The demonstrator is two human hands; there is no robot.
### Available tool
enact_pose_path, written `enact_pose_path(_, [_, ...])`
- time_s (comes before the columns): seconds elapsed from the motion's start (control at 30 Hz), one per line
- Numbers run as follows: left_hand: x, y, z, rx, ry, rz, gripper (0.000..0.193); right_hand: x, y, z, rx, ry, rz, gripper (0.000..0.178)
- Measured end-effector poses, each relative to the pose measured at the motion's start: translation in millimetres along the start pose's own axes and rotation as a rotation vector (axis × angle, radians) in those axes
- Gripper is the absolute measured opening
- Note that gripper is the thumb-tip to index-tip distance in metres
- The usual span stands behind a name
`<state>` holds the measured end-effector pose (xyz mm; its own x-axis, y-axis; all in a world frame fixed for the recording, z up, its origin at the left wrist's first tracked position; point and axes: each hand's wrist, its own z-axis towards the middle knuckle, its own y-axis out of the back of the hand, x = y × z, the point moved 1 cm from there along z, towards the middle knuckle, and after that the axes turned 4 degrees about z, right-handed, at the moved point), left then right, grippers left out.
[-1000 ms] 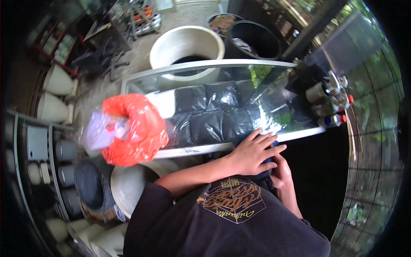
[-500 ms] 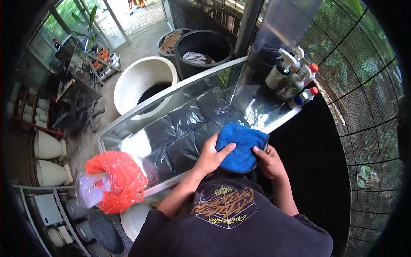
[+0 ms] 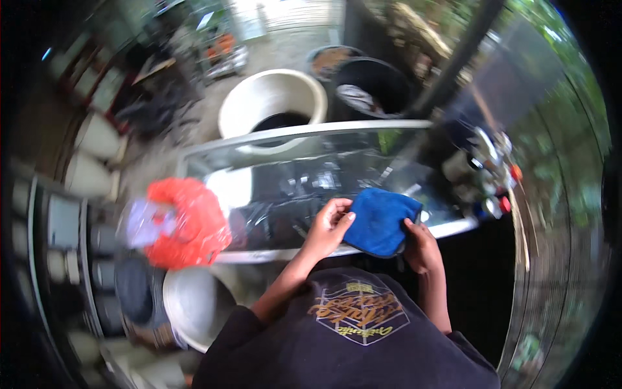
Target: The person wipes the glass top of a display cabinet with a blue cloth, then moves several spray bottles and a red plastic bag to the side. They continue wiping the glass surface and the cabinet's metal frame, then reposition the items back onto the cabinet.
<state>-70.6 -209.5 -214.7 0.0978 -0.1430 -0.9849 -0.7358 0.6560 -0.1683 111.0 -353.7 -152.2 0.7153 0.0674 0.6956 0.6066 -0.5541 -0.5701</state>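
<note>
A folded blue cloth (image 3: 383, 220) with a dark edge is held up in front of my chest, over the near edge of a glass-topped case (image 3: 285, 188). My left hand (image 3: 329, 228) pinches its left side between thumb and curled fingers. At the cloth's lower right side my right hand (image 3: 424, 247) grips it, thumb on top and the other fingers hidden behind. Dark wrapped blocks seem to lie beneath the glass.
An orange-red plastic bag (image 3: 191, 223) sits at the case's left end. Several spray bottles (image 3: 463, 172) and a red-capped bottle (image 3: 497, 206) stand at the right end. Beyond the case are a large cream pot (image 3: 249, 100) and a black tub (image 3: 395, 81). Mesh fencing (image 3: 564, 214) runs along the right.
The view has turned, so the case now lies more level across it. My left thumb has slid off the cloth's face to its left edge; my right hand keeps its grip.
</note>
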Motion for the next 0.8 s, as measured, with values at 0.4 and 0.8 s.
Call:
enact_pose_path(0.4, [-24,119,-169,-1.02,-0.272,0.081,0.012,-79,-128,98,0.323,-0.413,-0.47,0.024])
enact_pose_path(0.8, [-23,252,-222,-1.372,-0.31,-0.109,0.032,-105,-320,80,0.944,0.877,-1.325,0.076])
